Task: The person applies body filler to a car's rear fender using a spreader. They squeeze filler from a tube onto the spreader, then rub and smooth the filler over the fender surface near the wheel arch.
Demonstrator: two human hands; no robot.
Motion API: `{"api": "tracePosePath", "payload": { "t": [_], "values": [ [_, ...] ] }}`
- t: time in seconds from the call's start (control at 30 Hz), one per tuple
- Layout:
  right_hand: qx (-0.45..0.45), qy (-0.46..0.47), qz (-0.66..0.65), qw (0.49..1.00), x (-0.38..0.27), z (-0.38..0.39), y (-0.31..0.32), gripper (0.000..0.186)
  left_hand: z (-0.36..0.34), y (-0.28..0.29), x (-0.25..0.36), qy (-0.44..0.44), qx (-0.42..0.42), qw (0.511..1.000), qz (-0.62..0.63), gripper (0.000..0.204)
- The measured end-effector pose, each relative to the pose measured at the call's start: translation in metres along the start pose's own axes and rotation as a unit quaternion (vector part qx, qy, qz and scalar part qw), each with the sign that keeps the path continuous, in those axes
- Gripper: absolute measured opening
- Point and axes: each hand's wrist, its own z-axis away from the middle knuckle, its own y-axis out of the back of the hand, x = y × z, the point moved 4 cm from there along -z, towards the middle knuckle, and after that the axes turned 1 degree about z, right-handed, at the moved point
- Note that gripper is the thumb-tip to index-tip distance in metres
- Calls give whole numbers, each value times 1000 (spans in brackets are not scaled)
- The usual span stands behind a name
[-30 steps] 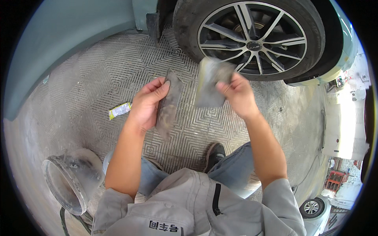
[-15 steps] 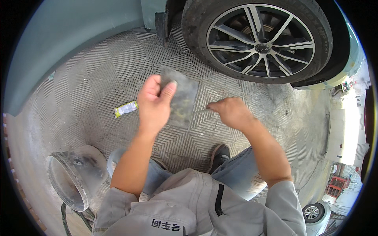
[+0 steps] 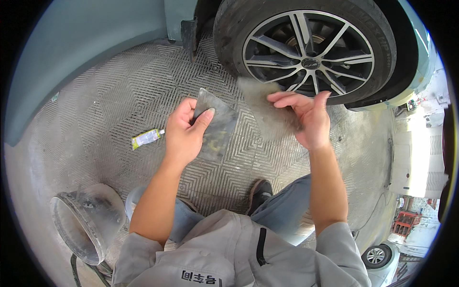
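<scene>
My left hand [image 3: 184, 136] is closed on a thin, grey, rectangular plate [image 3: 219, 131], thumb on top and fingers behind. Yellowish and dark smears mark the plate's face. To the right, my right hand [image 3: 313, 119] grips the edge of a second thin grey sheet [image 3: 265, 107], which is smeared by motion. This sheet is tilted and held in front of the car wheel's lower edge. A small gap separates the two flat pieces. On the floor left of my left hand lies a small yellow-green and white tube [image 3: 147, 138] with a pale cap.
A car wheel [image 3: 311, 62] with dark and silver spokes stands ahead, beside a grey-blue car panel [image 3: 91, 62]. At lower left a dusty bucket [image 3: 103, 205] lies on its side near a hose. A red rack [image 3: 406, 224] and another car [image 3: 382, 268] are far right.
My right hand has moved up and right, turning its palm inward, and its sheet now shows broad-side instead of edge-on. My left hand still holds the plate in nearly the same place.
</scene>
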Motion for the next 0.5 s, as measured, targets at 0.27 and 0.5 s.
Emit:
{"api": "tracePosePath", "payload": {
  "t": [0.27, 0.5],
  "values": [
    [171, 66, -56, 982, 16, 3, 10, 27, 8, -19, 0, 6, -53, 997, 55, 10],
    [128, 102, -53, 985, 35, 22, -9, 16, 15, -33, -3, -10, -53, 992, 115, 10]
  ]
}}
